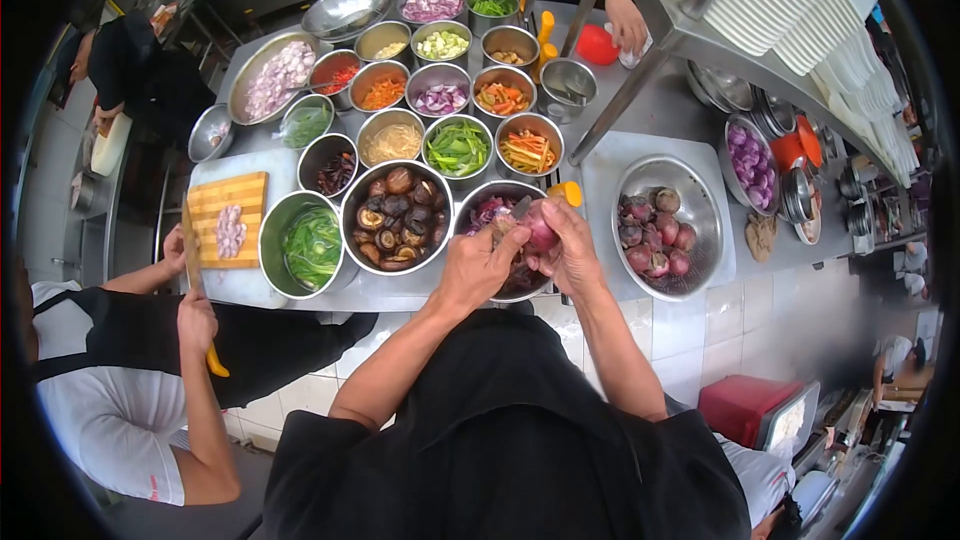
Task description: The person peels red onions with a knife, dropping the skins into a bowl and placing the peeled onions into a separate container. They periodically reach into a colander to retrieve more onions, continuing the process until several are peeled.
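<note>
Over a metal pot point(463, 212) of onion peelings, both of my hands are close together. My right hand point(572, 248) is closed around a red onion point(541, 227). A small knife point(522, 207) is gripped in my left hand point(478, 265), its blade tip showing beside the onion; the fingers hide most of the handle. To the right, a perforated metal colander point(708, 262) holds several unpeeled red onions point(657, 230). Just left of my hands stands a pot of dark mushrooms point(398, 215).
Several metal pots of cut vegetables, such as sliced green peppers point(457, 148), crowd the counter ahead. At left a co-worker's hands hold a large knife point(193, 252) by a cutting board point(250, 202). A shelf post point(622, 105) rises ahead right; another person's hand point(627, 25) is beyond.
</note>
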A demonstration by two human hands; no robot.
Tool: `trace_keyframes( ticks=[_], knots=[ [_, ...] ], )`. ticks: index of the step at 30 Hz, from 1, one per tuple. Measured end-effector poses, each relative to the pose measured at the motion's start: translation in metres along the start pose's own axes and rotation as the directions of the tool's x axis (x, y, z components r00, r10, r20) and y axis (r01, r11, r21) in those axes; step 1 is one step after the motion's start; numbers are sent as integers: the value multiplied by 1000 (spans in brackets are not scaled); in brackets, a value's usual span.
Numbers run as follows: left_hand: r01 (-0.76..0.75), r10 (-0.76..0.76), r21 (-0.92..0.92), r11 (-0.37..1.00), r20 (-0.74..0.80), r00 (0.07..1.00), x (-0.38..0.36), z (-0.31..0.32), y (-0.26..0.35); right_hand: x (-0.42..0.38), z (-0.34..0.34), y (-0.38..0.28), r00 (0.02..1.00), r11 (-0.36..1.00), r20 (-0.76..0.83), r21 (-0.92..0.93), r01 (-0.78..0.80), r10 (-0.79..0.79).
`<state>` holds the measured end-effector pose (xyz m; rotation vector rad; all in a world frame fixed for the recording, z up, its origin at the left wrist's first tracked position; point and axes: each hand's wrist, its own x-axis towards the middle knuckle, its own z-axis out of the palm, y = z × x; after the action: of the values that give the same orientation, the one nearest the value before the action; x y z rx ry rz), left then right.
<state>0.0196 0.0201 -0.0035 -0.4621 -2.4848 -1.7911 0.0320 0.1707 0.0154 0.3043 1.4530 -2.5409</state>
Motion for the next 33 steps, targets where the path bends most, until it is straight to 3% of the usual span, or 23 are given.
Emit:
trace_keyframes(
  ticks=[7,10,12,16,18,20,23,26,27,28,29,30,33],
  knots=[
    [-62,69,58,996,-123,990,-5,8,2,8,14,16,974,997,-219,44,62,-51],
    [-107,108,31,994,-42,993,-9,11,4,10,19,17,957,996,-286,70,59,-37],
    [-86,87,12,996,-28,996,-11,14,4,14,26,18,914,984,-395,106,142,-90],
    [-124,121,66,990,51,991,-17,18,5,18,13,19,908,975,-402,130,183,-117],
    [-107,97,91,990,106,990,-20,19,6,18,4,14,962,994,-269,85,64,-39],
    [-97,73,149,984,161,984,-22,19,6,20,6,10,945,994,-326,83,72,-41],
    [-146,140,51,988,102,985,-23,17,14,28,-3,11,936,989,-350,122,81,-33],
    [-117,117,50,992,13,993,-17,7,18,28,-2,5,927,979,-376,180,96,-21],
    [-14,12,66,998,35,999,-16,1,16,26,-7,3,954,969,-301,240,61,14],
    [-15,13,65,998,38,999,-13,-5,17,24,-12,2,974,955,-220,295,20,47],
    [9,-26,254,967,61,998,-9,-13,20,23,-21,4,993,965,-110,261,-21,52],
    [30,-69,434,900,76,995,-8,-19,20,22,-21,4,993,965,-110,263,-22,52],
    [41,-105,519,854,93,990,-4,-28,18,21,-22,5,983,973,-154,223,-61,97]
  ],
)
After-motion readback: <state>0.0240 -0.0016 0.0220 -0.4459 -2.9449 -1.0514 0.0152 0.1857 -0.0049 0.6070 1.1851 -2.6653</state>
